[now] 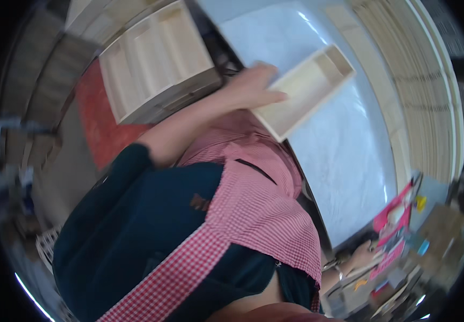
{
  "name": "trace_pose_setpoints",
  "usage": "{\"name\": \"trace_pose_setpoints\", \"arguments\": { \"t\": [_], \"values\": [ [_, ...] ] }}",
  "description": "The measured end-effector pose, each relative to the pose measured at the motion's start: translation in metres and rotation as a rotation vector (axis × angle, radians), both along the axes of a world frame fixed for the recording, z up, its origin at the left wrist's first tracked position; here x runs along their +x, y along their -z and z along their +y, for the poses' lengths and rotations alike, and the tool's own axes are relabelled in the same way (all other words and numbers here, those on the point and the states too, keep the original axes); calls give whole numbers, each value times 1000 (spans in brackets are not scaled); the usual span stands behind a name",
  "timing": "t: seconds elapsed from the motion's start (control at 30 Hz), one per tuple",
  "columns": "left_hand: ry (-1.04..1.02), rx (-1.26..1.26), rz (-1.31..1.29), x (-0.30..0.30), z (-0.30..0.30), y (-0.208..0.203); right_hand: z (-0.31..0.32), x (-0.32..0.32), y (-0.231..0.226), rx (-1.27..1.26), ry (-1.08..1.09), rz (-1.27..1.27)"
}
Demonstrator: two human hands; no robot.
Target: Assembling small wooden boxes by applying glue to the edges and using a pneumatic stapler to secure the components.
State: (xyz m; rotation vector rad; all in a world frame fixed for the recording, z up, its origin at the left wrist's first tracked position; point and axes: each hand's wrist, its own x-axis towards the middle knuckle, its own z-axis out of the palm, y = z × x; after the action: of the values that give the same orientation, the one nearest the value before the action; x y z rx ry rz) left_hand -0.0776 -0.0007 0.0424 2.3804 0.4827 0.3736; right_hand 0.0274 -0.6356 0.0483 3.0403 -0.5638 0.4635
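Observation:
My left hand (254,88) is closed on the side wall of a shallow, open wooden box (306,95). The box is pale, long and narrow, and its inside faces up. It is tilted at the edge of a table covered with a shiny whitish sheet (344,177). Far to the right, my right hand (361,256) reaches among small tools and pink things (392,228) at the table's end. Its fingers are blurred and partly hidden, so what they touch cannot be made out.
Stacked pale wooden boxes (159,61) stand left of the table, beside a red surface (100,121). Long thin wooden boards (430,91) are piled along the table's far side. Brown cardboard (443,231) and assorted clutter lie at the lower right.

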Motion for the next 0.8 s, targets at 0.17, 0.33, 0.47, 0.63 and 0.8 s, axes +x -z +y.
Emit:
{"name": "trace_pose_setpoints", "arguments": {
  "t": [0.17,0.33,0.47,0.63,0.8],
  "values": [
    [28,-189,179,19,-5,17,69,42,-13,339,-295,-71],
    [-481,-482,-21,-93,33,-47,267,37,-29,616,-766,-70],
    [-835,-278,-192,-173,91,-49,410,-2,-36,805,-1228,197],
    [-924,-457,-221,-159,96,-46,563,-58,-47,986,-1624,495],
    [-954,-516,-211,-110,113,-11,631,-62,-26,1066,-1568,710]
  ]
}}
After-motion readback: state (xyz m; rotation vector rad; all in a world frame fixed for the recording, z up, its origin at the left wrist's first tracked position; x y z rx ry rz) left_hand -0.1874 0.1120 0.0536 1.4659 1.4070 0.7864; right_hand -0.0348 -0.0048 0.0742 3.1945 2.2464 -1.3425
